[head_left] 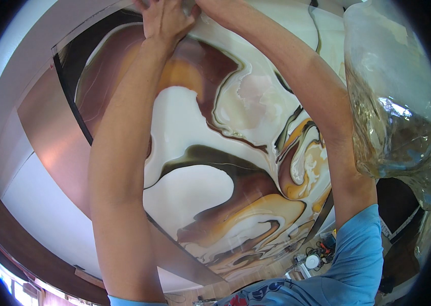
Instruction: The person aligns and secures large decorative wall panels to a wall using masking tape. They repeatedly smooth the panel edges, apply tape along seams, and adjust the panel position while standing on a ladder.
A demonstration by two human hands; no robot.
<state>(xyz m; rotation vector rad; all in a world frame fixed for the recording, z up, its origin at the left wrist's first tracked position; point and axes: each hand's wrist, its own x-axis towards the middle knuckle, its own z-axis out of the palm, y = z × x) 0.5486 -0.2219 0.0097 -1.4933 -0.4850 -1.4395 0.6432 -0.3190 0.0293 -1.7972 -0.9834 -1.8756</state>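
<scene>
A large glossy panel (pixel 190 117) with swirls of white, brown, amber and black fills the middle of the head view. Both my arms stretch up across it. At its upper part my left hand (pixel 167 19) lies against the surface, its thumb held away from the other fingers. The upper edge of the picture cuts off those fingertips. My right forearm (pixel 287 56) runs up to the same edge, and the hand beyond it is out of the picture. I see nothing held in my left hand.
On the right hangs crumpled clear plastic sheeting (pixel 391 102), close to my right arm. A pinkish-brown smooth surface (pixel 52 137) borders the panel on the left. Tools and cables (pixel 320 255) lie on the wooden floor (pixel 190 296) below. A window (pixel 14 280) shows at the lower left.
</scene>
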